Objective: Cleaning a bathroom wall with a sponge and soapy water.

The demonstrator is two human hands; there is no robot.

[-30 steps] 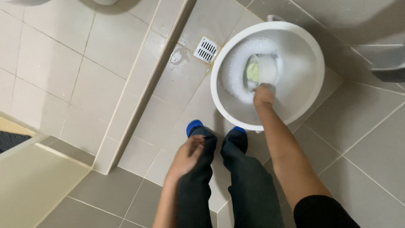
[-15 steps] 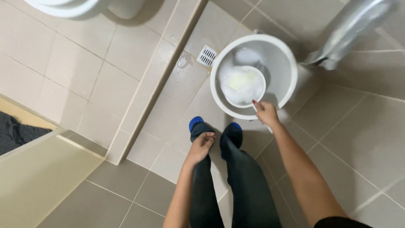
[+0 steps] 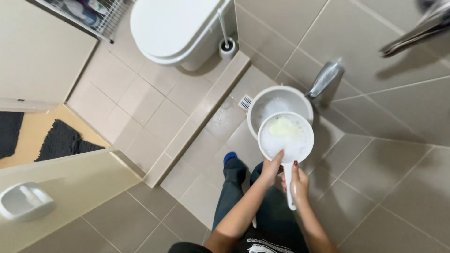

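I hold a white plastic dipper (image 3: 286, 138) with a long handle, level above a white bucket (image 3: 262, 96) on the tiled floor. Foamy water and a pale yellow cloth (image 3: 282, 126) lie inside the dipper. My right hand (image 3: 298, 183) is wrapped around the handle. My left hand (image 3: 272, 167) grips the dipper's near rim beside the handle. My legs in dark trousers and blue footwear (image 3: 229, 157) stand just below the bucket.
A metal tap (image 3: 324, 78) juts from the wall by the bucket, with a floor drain (image 3: 245, 102) beside it. A raised tile kerb (image 3: 206, 112) separates this area from a white toilet (image 3: 178, 28) and brush (image 3: 228, 44). A dark mat (image 3: 61, 140) lies at left.
My right hand left the bucket's inside and now holds the dipper raised by its handle. My left hand came up from my thigh to the rim. The view has risen.
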